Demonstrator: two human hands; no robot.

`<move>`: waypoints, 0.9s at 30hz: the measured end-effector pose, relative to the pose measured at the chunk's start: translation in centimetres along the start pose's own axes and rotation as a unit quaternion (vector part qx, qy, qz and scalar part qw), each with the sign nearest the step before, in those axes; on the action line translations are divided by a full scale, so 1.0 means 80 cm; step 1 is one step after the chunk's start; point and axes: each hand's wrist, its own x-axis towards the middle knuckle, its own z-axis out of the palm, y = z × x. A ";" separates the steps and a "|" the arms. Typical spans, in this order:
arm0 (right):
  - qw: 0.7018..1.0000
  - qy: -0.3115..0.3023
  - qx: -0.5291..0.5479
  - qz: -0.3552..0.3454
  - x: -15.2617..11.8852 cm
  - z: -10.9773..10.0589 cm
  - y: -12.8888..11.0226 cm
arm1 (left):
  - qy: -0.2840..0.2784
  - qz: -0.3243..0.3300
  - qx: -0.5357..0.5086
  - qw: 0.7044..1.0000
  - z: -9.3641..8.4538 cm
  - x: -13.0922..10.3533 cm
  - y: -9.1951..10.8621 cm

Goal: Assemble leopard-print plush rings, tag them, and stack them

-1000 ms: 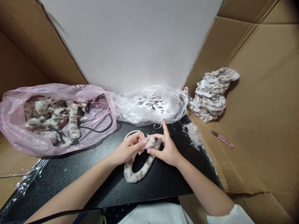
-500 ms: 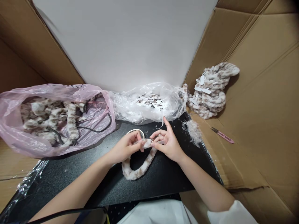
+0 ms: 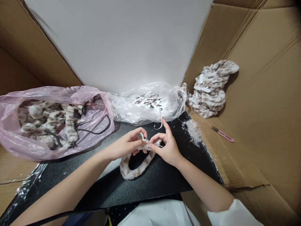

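A fluffy white and brown loop (image 3: pixel 134 173) lies on the black table (image 3: pixel 113 191), its upper end lifted between my hands. My left hand (image 3: pixel 129 143) pinches that end from the left, partly covering a round white roll (image 3: pixel 142 135) behind it. Close on the right, my right hand (image 3: pixel 166 146) has thumb and forefinger together at the fluffy end, with one finger stretched up. A small thin piece shows by its fingertips, too small to name. Near the raised finger a narrow white strip (image 3: pixel 160 125) curls down.
A pink bag (image 3: pixel 94 91) of fluffy pieces and dark bands lies left. Behind the hands is a clear bag (image 3: pixel 122 110) with white strips. Right are a pile of fluffy loops (image 3: pixel 213 94), loose fluff (image 3: pixel 194 131) and pink snips (image 3: pixel 224 136) on cardboard.
My right thumb and forefinger have closed into a rounder pinch at the fluffy end. My left hand has turned slightly and covers more of the roll. The whole view has shifted a little.
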 end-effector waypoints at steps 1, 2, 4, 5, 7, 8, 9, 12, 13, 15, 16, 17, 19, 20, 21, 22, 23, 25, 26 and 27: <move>1.000 0.001 0.004 0.002 0.000 0.000 0.000 | -0.009 -0.009 0.017 1.000 -0.002 0.001 0.005; 1.000 0.003 0.008 0.003 0.000 0.000 0.000 | -0.017 -0.019 0.034 0.999 -0.003 0.002 0.010; 1.000 0.007 0.015 0.004 0.001 0.000 -0.001 | -0.034 -0.030 0.071 0.996 -0.006 0.005 0.014; 1.000 0.008 0.017 0.005 0.001 -0.001 -0.001 | -0.042 -0.030 0.090 0.995 -0.007 0.007 0.015; 1.000 0.010 0.015 0.006 0.002 -0.001 -0.001 | -0.054 -0.020 0.118 0.991 -0.009 0.010 0.015; 1.000 0.010 0.010 0.006 0.003 -0.002 0.000 | -0.057 -0.015 0.123 0.991 -0.010 0.011 0.015; 1.000 0.011 0.002 0.004 0.003 -0.002 0.000 | -0.059 -0.012 0.123 0.991 -0.012 0.011 0.016; 0.998 0.039 -0.043 -0.037 0.005 -0.007 0.003 | -0.055 -0.022 0.108 0.992 -0.015 0.012 0.021; 0.994 0.065 -0.061 -0.059 0.006 -0.009 0.003 | -0.049 -0.026 0.104 0.993 -0.016 0.013 0.024; 0.980 0.134 -0.105 -0.106 0.007 -0.016 0.000 | -0.032 -0.026 0.102 0.994 -0.017 0.014 0.027; 0.969 0.168 -0.128 -0.125 0.008 -0.020 -0.003 | -0.025 -0.022 0.101 0.994 -0.018 0.016 0.028; 0.958 0.198 -0.150 -0.140 0.008 -0.025 -0.007 | -0.020 -0.017 0.097 0.995 -0.018 0.017 0.027; 0.935 0.247 -0.196 -0.164 0.007 -0.034 -0.017 | -0.016 -0.008 0.084 0.996 -0.020 0.020 0.023; 0.922 0.269 -0.216 -0.175 0.007 -0.038 -0.023 | -0.013 -0.004 0.078 0.997 -0.020 0.021 0.021; 0.909 0.290 -0.234 -0.185 0.006 -0.041 -0.028 | -0.010 -0.003 0.074 0.997 -0.020 0.022 0.019; 0.900 0.301 -0.246 -0.195 0.004 -0.043 -0.033 | -0.004 -0.002 0.071 0.997 -0.021 0.023 0.017; 0.901 0.296 -0.246 -0.203 0.003 -0.043 -0.036 | 0.002 -0.002 0.068 0.998 -0.021 0.023 0.016; 0.937 0.226 -0.189 -0.187 0.001 -0.036 -0.039 | 0.016 0.004 0.054 0.998 -0.019 0.024 0.014; 0.963 0.176 -0.135 -0.153 -0.001 -0.030 -0.037 | 0.022 0.011 0.043 0.999 -0.018 0.025 0.013; 0.984 0.129 -0.072 -0.101 -0.001 -0.022 -0.035 | 0.028 0.020 0.032 0.999 -0.016 0.025 0.012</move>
